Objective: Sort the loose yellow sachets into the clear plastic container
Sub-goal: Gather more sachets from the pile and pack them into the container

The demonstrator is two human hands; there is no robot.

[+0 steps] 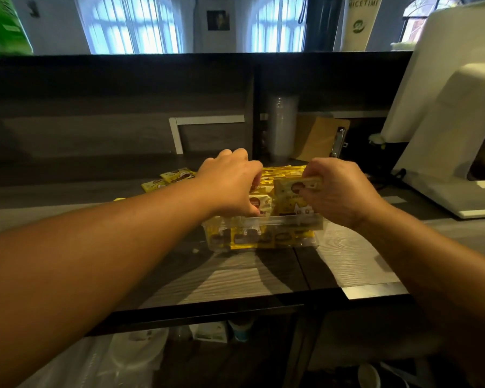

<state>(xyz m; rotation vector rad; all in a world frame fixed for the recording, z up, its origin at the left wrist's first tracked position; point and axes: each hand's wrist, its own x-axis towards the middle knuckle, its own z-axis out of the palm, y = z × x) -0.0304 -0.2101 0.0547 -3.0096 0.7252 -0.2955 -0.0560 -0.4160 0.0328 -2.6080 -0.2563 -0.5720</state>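
Pinching an upright yellow sachet point(291, 196) at its top edge, the right hand point(339, 191) holds it directly above the clear container point(263, 222). The left hand point(230, 186), fingers curled among packed sachets, parts them; loose sachets point(170, 177) lie leftward on the surface.

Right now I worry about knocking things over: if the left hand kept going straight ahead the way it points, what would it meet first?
Probably the upright yellow sachets in the clear plastic container, since the left hand already curls into them. Depth beyond is unclear.
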